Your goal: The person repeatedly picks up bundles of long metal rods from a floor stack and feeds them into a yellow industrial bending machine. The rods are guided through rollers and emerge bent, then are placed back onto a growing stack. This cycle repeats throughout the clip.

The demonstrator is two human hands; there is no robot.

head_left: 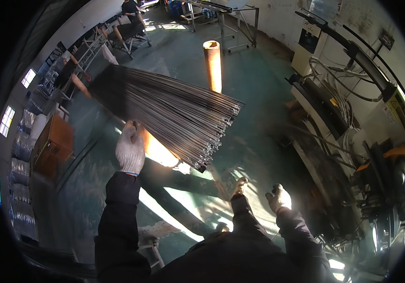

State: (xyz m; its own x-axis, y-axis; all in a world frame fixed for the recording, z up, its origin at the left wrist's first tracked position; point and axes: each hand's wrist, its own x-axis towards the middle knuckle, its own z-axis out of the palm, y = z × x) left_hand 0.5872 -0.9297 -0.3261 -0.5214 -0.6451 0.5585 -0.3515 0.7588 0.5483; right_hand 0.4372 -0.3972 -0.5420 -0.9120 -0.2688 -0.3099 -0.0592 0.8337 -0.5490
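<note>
A wide bundle of long thin dark rods (164,111) lies on a rack, its nearer ends fanned out toward the right. At the bundle's near edge is my left hand (130,150), in a pale knit glove. Its fingers are bent beside a brown tube post (157,150); what they grip, if anything, is hidden. Away from the rods, low and to the right, my right hand (280,199) also wears a pale glove. Its fingers are curled closed, and I cannot make out anything in them. A second upright tube post (212,66) stands at the bundle's far side.
Machinery with hoses and cables (348,89) lines the right side. A brown wooden cabinet (54,144) stands at left, near stacked wrapped bundles (21,188). Metal frames (221,21) and another person (129,8) are at the back. My shoe (240,186) is on the green floor (89,184).
</note>
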